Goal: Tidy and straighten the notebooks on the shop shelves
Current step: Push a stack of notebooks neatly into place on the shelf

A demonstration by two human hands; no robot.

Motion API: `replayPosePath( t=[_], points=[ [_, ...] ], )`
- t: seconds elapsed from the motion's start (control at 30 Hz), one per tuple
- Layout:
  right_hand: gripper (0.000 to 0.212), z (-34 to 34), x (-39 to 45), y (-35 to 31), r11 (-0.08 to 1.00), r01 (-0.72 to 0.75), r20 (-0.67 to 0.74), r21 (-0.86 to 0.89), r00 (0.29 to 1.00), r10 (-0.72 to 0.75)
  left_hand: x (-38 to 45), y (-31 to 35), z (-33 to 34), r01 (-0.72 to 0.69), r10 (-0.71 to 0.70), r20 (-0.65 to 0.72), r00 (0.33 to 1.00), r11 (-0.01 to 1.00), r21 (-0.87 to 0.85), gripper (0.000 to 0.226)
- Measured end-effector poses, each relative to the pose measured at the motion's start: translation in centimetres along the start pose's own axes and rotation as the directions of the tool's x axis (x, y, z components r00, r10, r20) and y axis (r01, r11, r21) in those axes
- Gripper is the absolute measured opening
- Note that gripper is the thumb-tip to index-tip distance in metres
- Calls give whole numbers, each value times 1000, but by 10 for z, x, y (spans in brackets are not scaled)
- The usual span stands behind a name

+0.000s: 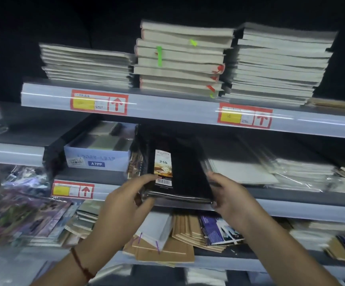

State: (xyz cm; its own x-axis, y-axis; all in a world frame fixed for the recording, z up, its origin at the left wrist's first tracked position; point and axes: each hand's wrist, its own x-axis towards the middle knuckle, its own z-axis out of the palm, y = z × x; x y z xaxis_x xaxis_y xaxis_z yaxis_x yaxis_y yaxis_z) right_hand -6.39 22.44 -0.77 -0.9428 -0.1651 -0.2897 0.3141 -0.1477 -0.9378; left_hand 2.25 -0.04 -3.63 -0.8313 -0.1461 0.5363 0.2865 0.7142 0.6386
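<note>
Gripping a small stack of black notebooks (179,172) at both near corners, left hand (126,201) and right hand (227,195) are clamping it; film-wrapped, probably slippery, fairly stiff.

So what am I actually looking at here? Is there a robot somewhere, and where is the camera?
There is no robot here: a person is working with bare hands, and the single picture comes from a camera worn on their head, looking forward and down at shop shelves. The left hand and the right hand grip the two near corners of a stack of black notebooks on the middle shelf; the top one has a label reading 25k. To its left sits a blue box marked A7PP. The top shelf carries three tall piles of notebooks, page edges outward, above red and yellow price tags. The shelf below holds brown kraft notebooks, lying untidily. The picture is somewhat blurred.
</note>
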Motion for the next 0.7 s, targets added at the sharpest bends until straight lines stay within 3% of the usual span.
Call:
replayPosePath(
  t=[0.1,0.17,0.2,0.3,0.4,0.53,0.7],
  points=[
    [74,0,3,5,984,-158,127,-78,978,167,-12,0,-5,254,-195,195,961,902,-348,52],
    [67,-1,5,11,987,-126,155,-97,978,140,-18,3,-12,374,-194,393,899,807,-458,57],
    [57,-1,4,12,994,-98,159,-56,982,106,-20,3,-14,400,-179,430,885,766,-504,60],
    [33,0,-4,12,998,-43,205,53,978,32,-15,10,-10,464,-308,350,884,663,-588,50],
    [32,-6,-20,7,1000,17,213,22,977,-22,-7,19,7,470,-395,267,879,624,-624,57],
    [30,-38,-47,-1,993,115,181,-40,978,-106,-10,47,39,449,-327,309,893,641,-622,74],
    [29,-128,-91,-5,980,191,81,-47,979,-187,-27,118,114,395,-257,304,917,680,-617,65]
  ],
)
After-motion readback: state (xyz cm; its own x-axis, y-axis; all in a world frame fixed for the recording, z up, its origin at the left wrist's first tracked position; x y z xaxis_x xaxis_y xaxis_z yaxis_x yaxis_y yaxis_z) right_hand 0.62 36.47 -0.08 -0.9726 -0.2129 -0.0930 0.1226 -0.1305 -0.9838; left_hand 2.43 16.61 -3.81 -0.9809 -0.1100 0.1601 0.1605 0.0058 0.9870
